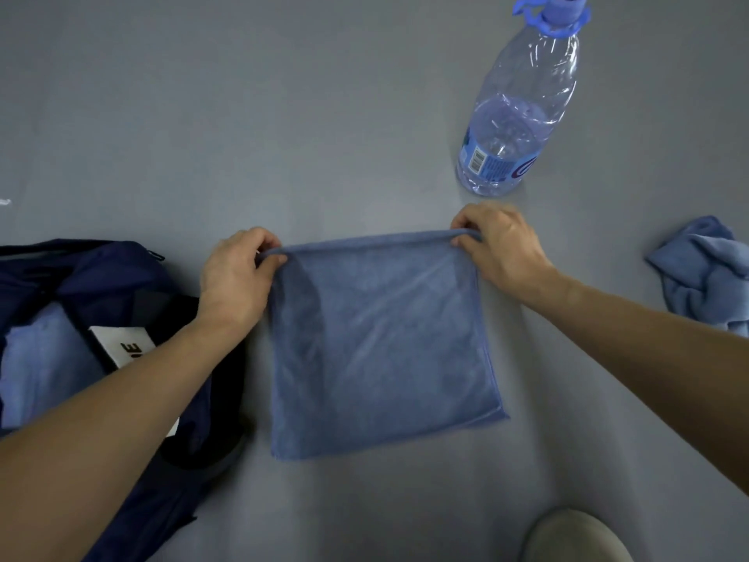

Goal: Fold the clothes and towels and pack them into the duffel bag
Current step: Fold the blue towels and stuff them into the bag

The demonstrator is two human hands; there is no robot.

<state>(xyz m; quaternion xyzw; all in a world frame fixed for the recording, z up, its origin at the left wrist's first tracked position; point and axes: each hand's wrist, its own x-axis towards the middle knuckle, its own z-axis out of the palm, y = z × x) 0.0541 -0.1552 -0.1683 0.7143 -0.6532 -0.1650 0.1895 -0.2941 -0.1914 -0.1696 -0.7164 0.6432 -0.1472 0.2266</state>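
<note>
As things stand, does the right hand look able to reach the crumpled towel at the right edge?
Probably yes, once it lets go: the right hand pinches a corner of the folded blue towel, but only bare grey surface lies between it and the crumpled towel.

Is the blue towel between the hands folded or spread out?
Folded: the towel shows doubled layers along its right edge; the left hand and right hand pinch its far corners.
</note>
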